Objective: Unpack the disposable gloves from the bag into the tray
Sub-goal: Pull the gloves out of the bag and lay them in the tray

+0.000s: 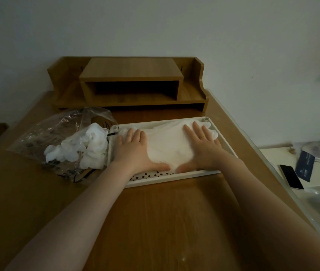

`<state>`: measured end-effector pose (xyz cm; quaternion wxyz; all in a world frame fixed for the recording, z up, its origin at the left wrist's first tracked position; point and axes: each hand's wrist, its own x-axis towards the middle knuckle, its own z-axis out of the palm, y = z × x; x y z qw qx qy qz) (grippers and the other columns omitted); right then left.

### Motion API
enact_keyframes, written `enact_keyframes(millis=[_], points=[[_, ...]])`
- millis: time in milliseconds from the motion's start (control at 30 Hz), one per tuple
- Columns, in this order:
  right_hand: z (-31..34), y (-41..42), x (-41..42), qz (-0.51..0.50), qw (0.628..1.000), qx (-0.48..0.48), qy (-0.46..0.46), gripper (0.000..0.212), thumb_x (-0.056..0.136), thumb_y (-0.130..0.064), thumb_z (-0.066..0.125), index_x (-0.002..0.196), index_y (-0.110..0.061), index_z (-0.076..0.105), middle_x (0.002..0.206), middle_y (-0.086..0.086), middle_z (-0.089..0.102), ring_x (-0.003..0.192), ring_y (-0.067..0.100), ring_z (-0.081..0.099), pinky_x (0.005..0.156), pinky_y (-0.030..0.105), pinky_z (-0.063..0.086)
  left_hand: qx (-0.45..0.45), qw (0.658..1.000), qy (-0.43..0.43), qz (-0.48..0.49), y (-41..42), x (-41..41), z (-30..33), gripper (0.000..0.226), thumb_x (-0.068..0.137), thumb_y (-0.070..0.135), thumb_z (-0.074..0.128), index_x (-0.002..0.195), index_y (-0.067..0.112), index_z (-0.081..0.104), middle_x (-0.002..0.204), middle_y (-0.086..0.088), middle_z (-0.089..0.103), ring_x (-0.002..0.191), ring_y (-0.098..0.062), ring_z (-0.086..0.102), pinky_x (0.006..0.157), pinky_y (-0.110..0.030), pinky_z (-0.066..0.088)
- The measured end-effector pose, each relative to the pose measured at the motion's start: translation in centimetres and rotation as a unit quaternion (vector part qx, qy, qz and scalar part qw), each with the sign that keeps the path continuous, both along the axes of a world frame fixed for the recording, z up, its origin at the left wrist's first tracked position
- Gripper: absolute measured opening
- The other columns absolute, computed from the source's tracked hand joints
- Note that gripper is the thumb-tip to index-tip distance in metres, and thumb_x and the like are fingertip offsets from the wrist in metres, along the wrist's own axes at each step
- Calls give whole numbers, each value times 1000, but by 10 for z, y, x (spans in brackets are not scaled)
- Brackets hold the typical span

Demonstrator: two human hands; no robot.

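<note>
Desk (155, 222) — tray (174, 178) (gloves (167, 145) inside)

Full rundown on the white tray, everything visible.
The tray is a white, shallow rectangle, plastic by its look, with a diamond-perforated floor and round corner sockets. It lies flat on the wooden desk, beside the clear bag. A pile of white gloves fills it; the left hand and right hand press flat on them.
</note>
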<state>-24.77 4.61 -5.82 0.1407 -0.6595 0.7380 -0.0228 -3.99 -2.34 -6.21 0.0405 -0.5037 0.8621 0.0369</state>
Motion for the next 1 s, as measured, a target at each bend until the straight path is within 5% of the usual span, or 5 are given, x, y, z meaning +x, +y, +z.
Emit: enact_keyframes(millis=[200,367,600,767,1000], points=[[2,1,2,-52,999,-5,-7,133,54,-84,61,147,-32,-18,158,2,-19,145,30,-17,115,57,-4,6,1000,20,10,1,3,4,125,62,90,39,151,14,-3,159,-4,-6,145,-27,-9,116,-51,0],[30,3,27,-49,989,-128,45,109,64,-88,26,152,-26,8,161,2,-4,146,27,-10,109,55,-18,-69,963,231,-118,18,25,24,56,98,43,37,147,18,27,154,2,25,142,-13,18,111,-26,14],[49,-9,134,158,896,-409,-66,22,92,-14,51,102,-4,68,113,12,64,105,29,60,83,37,53,-195,911,360,-45,2,70,50,17,89,3,53,95,8,68,128,-11,51,126,-28,41,100,-35,37],[34,-39,182,263,909,-317,-61,19,88,2,53,101,0,67,102,15,66,89,31,62,72,40,53,-58,946,298,114,-26,107,48,17,90,15,59,99,24,70,156,-2,18,144,-27,6,114,-48,15],[7,-65,198,149,971,-165,-91,33,94,-15,52,126,-11,55,120,11,58,109,26,52,92,37,45,16,905,394,159,-35,117,32,37,98,7,40,128,21,56,135,-8,52,117,-22,52,78,-25,42]])
